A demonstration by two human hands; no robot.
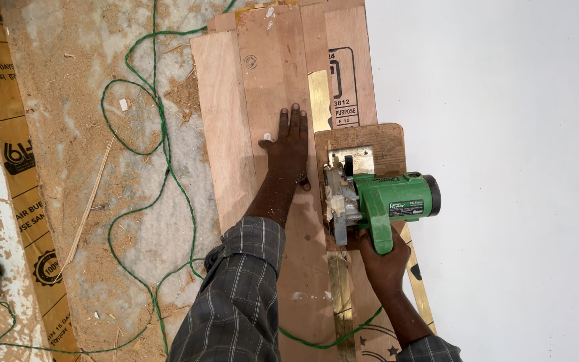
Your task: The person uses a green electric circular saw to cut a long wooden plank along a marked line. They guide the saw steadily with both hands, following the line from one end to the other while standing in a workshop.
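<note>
the plywood strip (283, 87) is pressed flat on the sawdusty floor (68, 134) by the spread left hand (288, 149), while the green saw (376, 198), its handle wrapped by the right hand (383, 258), stands about midway along, the far half seemingly uncut.

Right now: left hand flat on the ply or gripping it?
Flat. The left hand lies palm down on the plywood strip, fingers spread and straight, beside the green circular saw that the right hand holds by its handle.
</note>
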